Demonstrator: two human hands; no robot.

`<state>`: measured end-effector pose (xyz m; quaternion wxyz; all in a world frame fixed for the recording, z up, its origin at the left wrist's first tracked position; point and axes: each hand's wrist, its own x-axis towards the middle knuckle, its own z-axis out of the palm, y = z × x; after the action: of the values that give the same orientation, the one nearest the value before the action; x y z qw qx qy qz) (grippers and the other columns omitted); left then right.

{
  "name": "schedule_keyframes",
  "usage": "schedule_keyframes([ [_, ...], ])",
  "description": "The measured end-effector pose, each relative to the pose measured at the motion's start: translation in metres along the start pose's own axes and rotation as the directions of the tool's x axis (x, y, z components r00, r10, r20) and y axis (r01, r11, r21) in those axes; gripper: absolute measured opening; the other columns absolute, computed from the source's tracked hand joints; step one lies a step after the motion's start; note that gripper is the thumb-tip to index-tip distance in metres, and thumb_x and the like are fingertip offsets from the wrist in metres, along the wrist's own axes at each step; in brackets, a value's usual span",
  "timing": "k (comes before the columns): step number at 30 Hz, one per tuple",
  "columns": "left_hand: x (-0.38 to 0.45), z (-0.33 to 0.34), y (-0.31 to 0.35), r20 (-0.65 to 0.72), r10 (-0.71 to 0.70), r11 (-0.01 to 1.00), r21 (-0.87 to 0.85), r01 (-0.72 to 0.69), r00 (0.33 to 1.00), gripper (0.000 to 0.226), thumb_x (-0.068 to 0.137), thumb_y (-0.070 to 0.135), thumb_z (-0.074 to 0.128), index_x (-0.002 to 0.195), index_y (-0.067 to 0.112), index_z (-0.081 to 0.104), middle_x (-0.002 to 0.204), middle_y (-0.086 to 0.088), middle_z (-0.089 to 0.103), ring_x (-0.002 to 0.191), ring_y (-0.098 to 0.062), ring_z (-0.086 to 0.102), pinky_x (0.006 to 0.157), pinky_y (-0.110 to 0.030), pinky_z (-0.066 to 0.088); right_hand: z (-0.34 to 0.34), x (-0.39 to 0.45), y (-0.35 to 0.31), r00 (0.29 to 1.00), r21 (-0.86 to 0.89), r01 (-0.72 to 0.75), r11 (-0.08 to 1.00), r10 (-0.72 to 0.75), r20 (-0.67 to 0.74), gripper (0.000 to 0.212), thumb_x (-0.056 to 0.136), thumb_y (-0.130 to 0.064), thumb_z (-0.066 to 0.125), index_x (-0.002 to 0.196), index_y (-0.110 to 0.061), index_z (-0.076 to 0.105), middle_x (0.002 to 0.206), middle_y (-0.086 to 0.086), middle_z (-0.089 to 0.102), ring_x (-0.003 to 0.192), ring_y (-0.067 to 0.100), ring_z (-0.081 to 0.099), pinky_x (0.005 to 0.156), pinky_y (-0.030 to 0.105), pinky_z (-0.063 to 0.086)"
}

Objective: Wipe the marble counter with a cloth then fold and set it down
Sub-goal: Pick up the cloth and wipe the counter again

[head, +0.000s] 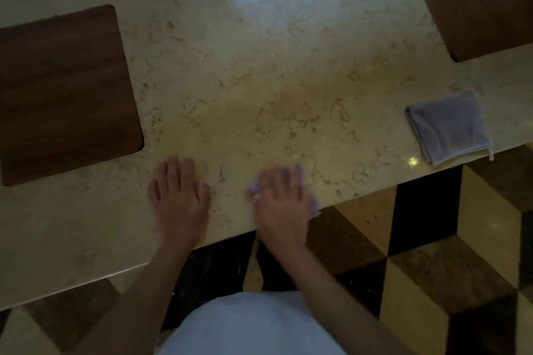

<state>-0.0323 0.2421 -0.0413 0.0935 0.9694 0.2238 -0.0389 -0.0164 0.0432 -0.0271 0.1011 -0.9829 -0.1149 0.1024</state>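
The beige marble counter (259,81) fills most of the head view. My right hand (281,202) lies flat near the counter's front edge, pressing a lilac cloth (314,204) onto the marble; only small bits of cloth show at the hand's left and right sides. The hand is motion-blurred. My left hand (178,196) rests flat on the bare marble to the left, fingers spread, holding nothing. A second, grey-blue cloth (450,127) lies folded at the counter's right front edge, well apart from both hands.
A dark wooden board (63,95) lies on the counter at the left. Another wooden board (476,0) sits at the far right corner. Below the counter edge is a floor of black, tan and brown geometric tiles (418,239).
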Motion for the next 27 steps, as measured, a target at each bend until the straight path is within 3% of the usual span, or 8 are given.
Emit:
schedule_keyframes([
  [4,0.004,-0.009,-0.009,-0.035,0.051,0.995,-0.083,-0.054,0.998,0.053,0.095,0.04,0.039,0.141,0.014,0.047,0.154,-0.016,0.04,0.141,-0.036,0.035,0.11,-0.053,0.026,0.008,-0.017,-0.01,0.889,-0.055,0.454,0.889,-0.447,0.1,0.053,0.106,-0.041,0.034,0.157,-0.027,0.029,0.166,0.007,0.026,0.154,0.036,0.013,0.122,0.056,0.021],
  [7,0.01,-0.025,-0.042,-0.118,0.105,0.985,-0.125,-0.119,0.988,0.048,0.095,0.032,0.045,0.138,0.01,0.044,0.153,-0.017,0.039,0.136,-0.036,0.039,0.108,-0.051,0.027,-0.018,0.024,0.078,1.0,-0.091,-0.001,0.996,0.003,0.023,0.062,0.104,-0.054,0.014,0.155,-0.022,0.032,0.162,0.012,0.027,0.151,0.041,0.021,0.125,0.04,0.016],
  [9,0.014,-0.036,-0.076,-0.154,0.132,0.984,-0.097,-0.147,0.979,0.046,0.096,0.027,0.046,0.138,0.011,0.038,0.156,-0.018,0.034,0.139,-0.037,0.035,0.109,-0.052,0.025,-0.038,0.05,0.121,0.937,-0.046,-0.346,0.937,0.344,-0.055,0.059,0.105,-0.051,0.013,0.147,-0.02,0.041,0.154,0.014,0.035,0.142,0.042,0.031,0.12,0.046,0.03],
  [13,0.021,-0.031,-0.132,-0.083,0.159,0.987,0.003,-0.16,0.984,0.05,0.098,0.033,0.04,0.142,0.009,0.045,0.159,-0.019,0.03,0.145,-0.038,0.028,0.114,-0.055,0.021,-0.017,0.048,0.023,0.885,-0.009,-0.456,0.89,0.452,-0.115,0.054,0.103,-0.035,0.023,0.153,-0.017,0.034,0.163,0.018,0.022,0.15,0.045,0.015,0.118,0.068,0.02],
  [16,0.023,-0.024,-0.142,-0.072,0.191,0.982,0.018,-0.19,0.979,0.054,0.098,0.036,0.038,0.145,0.013,0.047,0.157,-0.019,0.036,0.144,-0.04,0.033,0.113,-0.056,0.025,0.031,-0.004,-0.116,1.0,-0.061,0.016,0.998,-0.017,-0.017,0.053,0.1,-0.034,0.031,0.15,-0.018,0.042,0.163,0.012,0.026,0.154,0.04,0.007,0.121,0.061,0.018],
  [20,0.024,-0.025,-0.15,-0.069,0.228,0.973,-0.009,-0.229,0.971,0.054,0.099,0.036,0.037,0.149,0.017,0.043,0.159,-0.017,0.034,0.145,-0.037,0.032,0.112,-0.053,0.026,0.036,-0.038,-0.154,0.815,0.011,0.563,0.826,-0.557,0.16,0.043,0.099,-0.036,0.047,0.142,-0.032,0.047,0.156,0.002,0.04,0.152,0.032,0.022,0.118,0.054,0.027],
  [24,0.022,-0.025,-0.15,-0.065,0.23,0.973,-0.01,-0.231,0.971,0.053,0.1,0.033,0.041,0.151,0.018,0.039,0.161,-0.015,0.031,0.149,-0.034,0.027,0.117,-0.052,0.021,0.005,0.019,-0.033,0.998,-0.254,0.06,0.965,-0.052,0.036,0.047,0.095,-0.036,0.034,0.137,-0.022,0.052,0.149,0.012,0.04,0.144,0.037,0.028,0.111,0.058,0.036],
  [27,0.021,-0.026,-0.149,-0.062,0.224,0.974,-0.014,-0.225,0.973,0.052,0.101,0.033,0.044,0.151,0.019,0.04,0.161,-0.014,0.031,0.149,-0.032,0.026,0.118,-0.051,0.02,-0.015,0.047,0.013,0.873,-0.055,-0.475,0.878,0.462,-0.156,0.049,0.107,-0.036,0.023,0.153,-0.025,0.032,0.162,0.013,0.025,0.152,0.038,0.015,0.118,0.06,0.023],
])
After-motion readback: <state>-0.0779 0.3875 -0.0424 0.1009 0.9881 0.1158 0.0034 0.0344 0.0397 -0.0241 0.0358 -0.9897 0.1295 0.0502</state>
